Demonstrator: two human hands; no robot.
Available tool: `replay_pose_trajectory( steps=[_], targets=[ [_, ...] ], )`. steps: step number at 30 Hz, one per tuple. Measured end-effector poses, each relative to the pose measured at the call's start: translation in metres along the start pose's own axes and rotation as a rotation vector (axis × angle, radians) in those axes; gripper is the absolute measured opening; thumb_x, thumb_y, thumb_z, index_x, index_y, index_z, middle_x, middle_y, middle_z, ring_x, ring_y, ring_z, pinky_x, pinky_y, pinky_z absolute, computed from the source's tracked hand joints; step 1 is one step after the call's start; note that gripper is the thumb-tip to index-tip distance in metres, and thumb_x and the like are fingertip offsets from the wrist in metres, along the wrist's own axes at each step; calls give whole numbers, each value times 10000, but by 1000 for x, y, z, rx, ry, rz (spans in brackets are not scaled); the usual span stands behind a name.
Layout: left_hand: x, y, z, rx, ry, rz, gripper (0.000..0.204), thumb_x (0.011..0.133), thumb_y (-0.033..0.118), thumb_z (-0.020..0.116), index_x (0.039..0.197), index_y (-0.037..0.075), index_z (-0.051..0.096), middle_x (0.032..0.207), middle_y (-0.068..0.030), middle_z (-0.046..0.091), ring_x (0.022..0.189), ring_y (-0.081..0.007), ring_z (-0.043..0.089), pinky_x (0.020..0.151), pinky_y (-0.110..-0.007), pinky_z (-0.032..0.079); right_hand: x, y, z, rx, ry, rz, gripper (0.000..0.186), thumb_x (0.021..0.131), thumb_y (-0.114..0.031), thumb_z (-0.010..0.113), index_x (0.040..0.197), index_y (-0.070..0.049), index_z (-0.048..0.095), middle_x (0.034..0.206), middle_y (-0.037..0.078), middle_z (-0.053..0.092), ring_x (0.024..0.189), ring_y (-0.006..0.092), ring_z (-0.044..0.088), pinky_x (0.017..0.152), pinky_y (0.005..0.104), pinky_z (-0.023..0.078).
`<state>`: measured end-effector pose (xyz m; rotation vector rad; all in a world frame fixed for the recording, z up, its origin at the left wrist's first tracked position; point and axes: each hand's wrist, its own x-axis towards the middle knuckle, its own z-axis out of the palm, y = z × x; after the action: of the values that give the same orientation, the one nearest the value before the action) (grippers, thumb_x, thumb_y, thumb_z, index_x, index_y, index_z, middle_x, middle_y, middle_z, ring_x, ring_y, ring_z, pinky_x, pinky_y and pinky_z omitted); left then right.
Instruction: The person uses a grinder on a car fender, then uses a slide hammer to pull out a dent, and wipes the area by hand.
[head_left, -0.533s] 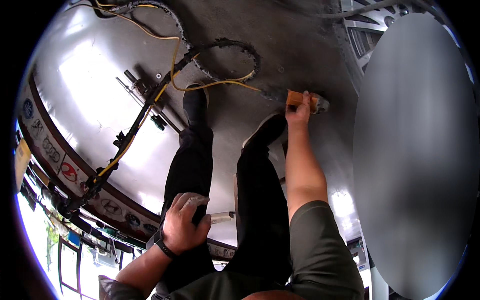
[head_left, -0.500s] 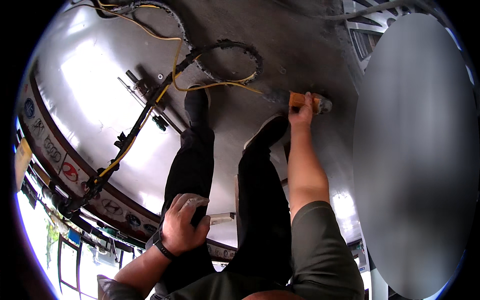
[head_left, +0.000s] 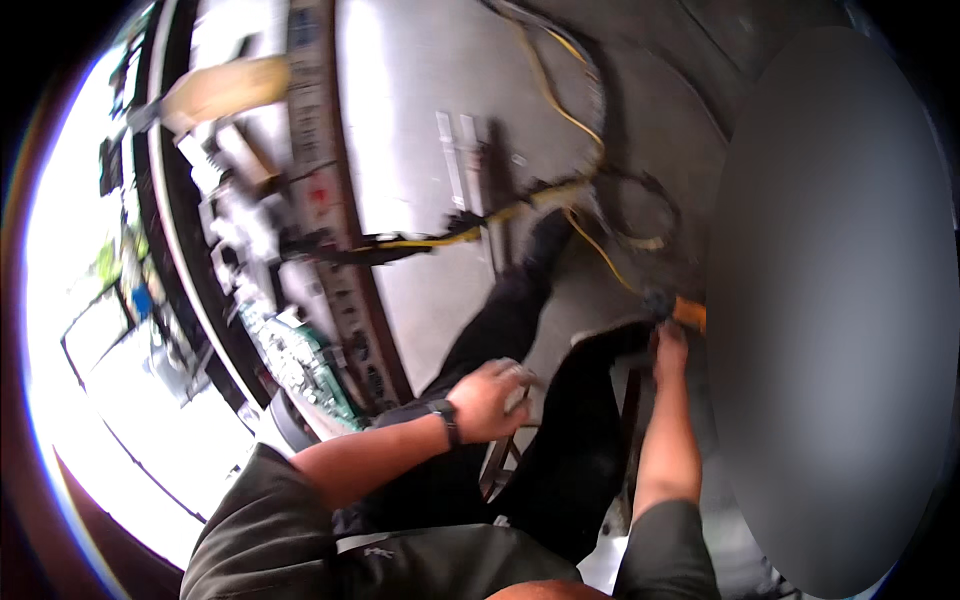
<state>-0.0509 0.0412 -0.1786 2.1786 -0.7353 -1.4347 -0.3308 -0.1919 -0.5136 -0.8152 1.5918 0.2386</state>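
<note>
My right hand is closed round an orange corded power tool, low by my right foot. A grey blurred patch cuts off the tool's far end, so its exact kind is hidden. A yellow cord runs from its dark end toward a looped black hose. My left hand is over my left thigh, thumb and fingers apart, with a watch on the wrist. Its fingers look whitish and are smeared by motion; I make out no object in them.
A dark-rimmed strip with badges crosses the left side, and a black and yellow cable bundle passes over it. Metal rods lie on the grey floor. A wooden-legged stool shows between my legs.
The view has swung left, so the floor, cables and tool now appear farther right. My right hand still holds the power tool; my left hand remains over the thigh.
</note>
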Motion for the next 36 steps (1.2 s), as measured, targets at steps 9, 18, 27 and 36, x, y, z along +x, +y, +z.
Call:
replay_pose_trajectory(
  steps=[9,18,27,36],
  targets=[
    [-131,18,-163,-190,644,293,262,771,-19,624,1027,33,643,939,-163,634,858,-374,629,742,-415,539,-162,-148,104,-395,-321,-280,153,945,-77,661,1084,-14,650,842,35,661,699,111,594,634,250,486],
    [-83,-160,-444,-292,1046,-772,834,856,520,645,1232,-206,481,1114,-339,669,1054,-419,689,933,-430,550,-361,-242,272,-433,-698,-325,192,1006,-93,606,1178,-6,606,952,78,698,790,128,648,719,263,541],
    [-43,-156,-458,-88,940,-951,934,798,456,731,1363,-175,336,1338,-319,568,1220,-390,612,1039,-397,505,-378,-167,246,-642,-541,-81,188,1004,-155,620,1167,-63,645,989,47,704,840,119,650,738,274,547],
    [-72,-217,-428,-398,1156,-793,733,818,377,730,1250,-155,470,1095,-278,687,1014,-366,701,876,-418,558,-404,-167,207,-466,-423,-71,188,1012,-189,625,1162,-80,654,1007,43,699,848,111,650,759,266,542]
  ],
)
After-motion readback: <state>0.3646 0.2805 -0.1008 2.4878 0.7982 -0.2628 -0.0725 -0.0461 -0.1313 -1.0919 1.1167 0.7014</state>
